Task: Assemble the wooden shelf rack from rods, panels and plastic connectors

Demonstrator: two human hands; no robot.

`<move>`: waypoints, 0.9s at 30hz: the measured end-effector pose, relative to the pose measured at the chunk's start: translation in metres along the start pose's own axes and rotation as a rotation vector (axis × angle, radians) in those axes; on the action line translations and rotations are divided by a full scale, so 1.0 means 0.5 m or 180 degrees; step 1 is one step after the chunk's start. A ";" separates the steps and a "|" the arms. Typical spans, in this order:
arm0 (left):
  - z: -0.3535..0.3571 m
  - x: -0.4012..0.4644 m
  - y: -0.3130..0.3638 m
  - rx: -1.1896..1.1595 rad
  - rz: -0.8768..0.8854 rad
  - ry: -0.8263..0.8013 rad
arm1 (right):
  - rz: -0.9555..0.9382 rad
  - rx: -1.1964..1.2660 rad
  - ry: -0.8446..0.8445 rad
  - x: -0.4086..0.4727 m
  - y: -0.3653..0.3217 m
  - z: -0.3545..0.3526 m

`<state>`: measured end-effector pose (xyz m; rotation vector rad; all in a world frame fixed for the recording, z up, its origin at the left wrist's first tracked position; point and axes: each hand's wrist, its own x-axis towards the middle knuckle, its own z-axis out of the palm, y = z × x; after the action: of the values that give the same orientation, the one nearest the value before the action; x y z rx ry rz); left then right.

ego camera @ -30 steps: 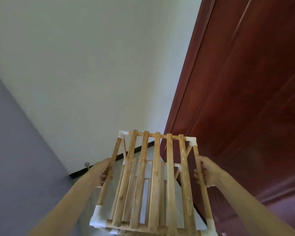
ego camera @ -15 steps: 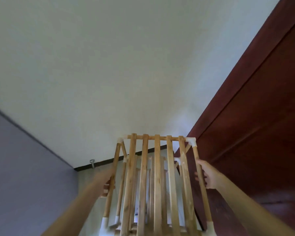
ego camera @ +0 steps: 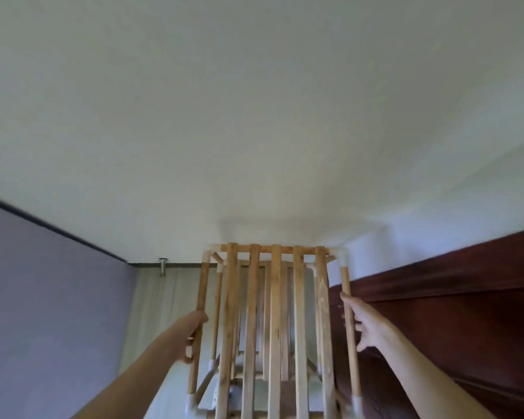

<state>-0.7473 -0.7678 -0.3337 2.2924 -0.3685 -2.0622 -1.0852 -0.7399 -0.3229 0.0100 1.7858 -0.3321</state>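
1. One view only, the head camera, and it's tipped steeply upward: most of the picture is white ceiling [ego camera: 254, 116].
2. It looks up along the wooden rack [ego camera: 276, 313], close in, the slats running away toward the ceiling.
3. Both forearms rise from the bottom edge; the left hand [ego camera: 191, 337] and right hand [ego camera: 366, 325] sit near, on the rack's outer rods.
4. A purple wall [ego camera: 43, 297] frames the left, a dark red wooden panel [ego camera: 466, 313] the right.
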 end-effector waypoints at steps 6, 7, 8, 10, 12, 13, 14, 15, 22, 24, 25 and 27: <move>0.040 0.105 0.024 -0.0420 -0.0062 -0.0011 | 0.0098 -0.0055 -0.0006 0.134 -0.071 0.014; 0.047 0.119 0.028 -0.0464 -0.0050 0.0004 | 0.0118 -0.0031 -0.0020 0.155 -0.074 0.015; 0.053 0.130 0.032 -0.0502 -0.0048 0.0021 | 0.0139 0.0014 -0.0029 0.170 -0.077 0.015; 0.062 0.150 0.043 -0.0557 -0.0026 0.0042 | 0.0144 0.0114 -0.0063 0.199 -0.081 0.016; 0.067 0.165 0.058 -0.0578 -0.0019 0.0075 | 0.0108 0.0213 -0.0044 0.225 -0.087 0.013; 0.067 0.171 0.066 -0.0558 -0.0004 0.0079 | 0.0098 0.0260 -0.0045 0.235 -0.091 0.012; 0.068 0.174 0.075 -0.0504 -0.0018 0.0086 | 0.0110 0.0266 -0.0060 0.241 -0.096 0.011; 0.068 0.177 0.081 -0.0434 -0.0004 0.0120 | 0.0104 0.0266 -0.0080 0.248 -0.099 0.010; 0.075 0.174 0.074 -0.0409 0.0131 0.0171 | -0.0088 0.0154 -0.0314 0.241 -0.103 -0.002; 0.077 0.162 0.071 -0.0479 0.0353 0.0219 | -0.0246 0.0048 -0.0353 0.226 -0.106 -0.002; 0.080 0.157 0.071 -0.0477 0.0493 0.0266 | -0.0355 0.0023 -0.0375 0.219 -0.107 -0.002; 0.098 0.128 0.077 -0.0308 0.0694 0.0306 | -0.0649 -0.0126 -0.0427 0.187 -0.111 0.001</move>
<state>-0.7958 -0.8116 -0.3950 2.1775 -0.4793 -1.8198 -1.1176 -0.8092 -0.4004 -0.2190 1.6628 -0.4331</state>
